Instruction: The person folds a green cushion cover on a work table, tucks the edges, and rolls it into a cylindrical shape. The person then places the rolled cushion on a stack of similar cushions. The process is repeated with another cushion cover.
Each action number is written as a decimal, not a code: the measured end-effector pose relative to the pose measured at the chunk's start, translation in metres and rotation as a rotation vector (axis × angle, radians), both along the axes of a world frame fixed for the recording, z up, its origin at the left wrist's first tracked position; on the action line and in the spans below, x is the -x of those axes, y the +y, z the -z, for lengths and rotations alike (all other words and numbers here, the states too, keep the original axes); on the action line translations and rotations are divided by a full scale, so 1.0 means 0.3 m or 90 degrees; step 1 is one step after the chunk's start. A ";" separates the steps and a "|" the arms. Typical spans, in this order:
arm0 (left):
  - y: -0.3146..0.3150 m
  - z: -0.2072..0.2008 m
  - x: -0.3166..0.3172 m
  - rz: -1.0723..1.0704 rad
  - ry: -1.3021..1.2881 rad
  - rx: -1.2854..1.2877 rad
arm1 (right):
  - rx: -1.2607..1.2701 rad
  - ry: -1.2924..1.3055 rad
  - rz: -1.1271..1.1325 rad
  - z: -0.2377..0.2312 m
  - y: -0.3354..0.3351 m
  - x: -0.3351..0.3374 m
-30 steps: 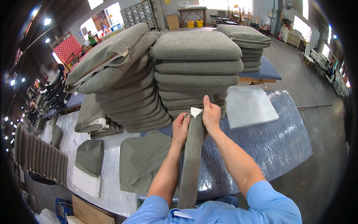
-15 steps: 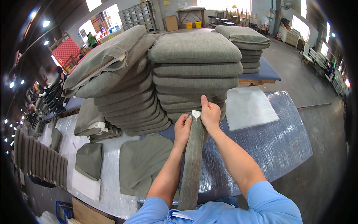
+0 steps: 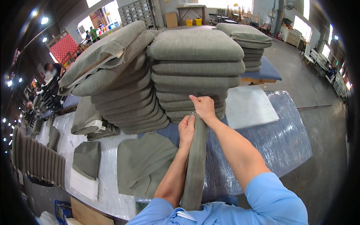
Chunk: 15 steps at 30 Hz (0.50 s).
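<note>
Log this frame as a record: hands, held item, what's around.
Left hand: gripping the cushion's far end
Right hand: curled at that end, thumb leftward, grip hidden
Held item: gray-green cushion, on edge
Ahead: tall cushion stack
Right: white sheet on blue tabletop
Left: loose gray-green cloth

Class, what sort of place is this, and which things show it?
Probably an upholstery workshop: tall stacks of grey-green cushions, loose fabric on a worktable, and chairs farther back.

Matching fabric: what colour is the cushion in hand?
The cushion is grey-green, best seen in the head view.
</note>
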<state>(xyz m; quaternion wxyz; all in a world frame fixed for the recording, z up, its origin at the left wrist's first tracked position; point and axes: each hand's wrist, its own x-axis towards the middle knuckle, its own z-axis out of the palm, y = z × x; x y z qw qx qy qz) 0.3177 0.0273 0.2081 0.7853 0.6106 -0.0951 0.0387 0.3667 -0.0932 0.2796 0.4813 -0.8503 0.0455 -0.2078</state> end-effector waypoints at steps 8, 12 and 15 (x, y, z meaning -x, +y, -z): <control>-0.070 -0.071 0.041 -0.130 -0.120 -0.150 | -0.520 0.006 -0.080 0.158 -0.225 0.103; -0.050 -0.102 0.006 -0.249 -0.099 -0.103 | -0.620 0.014 -0.158 0.211 -0.042 0.189; -0.157 -0.125 0.054 -0.233 -0.095 -0.086 | -0.603 0.061 -0.175 0.191 -0.155 0.159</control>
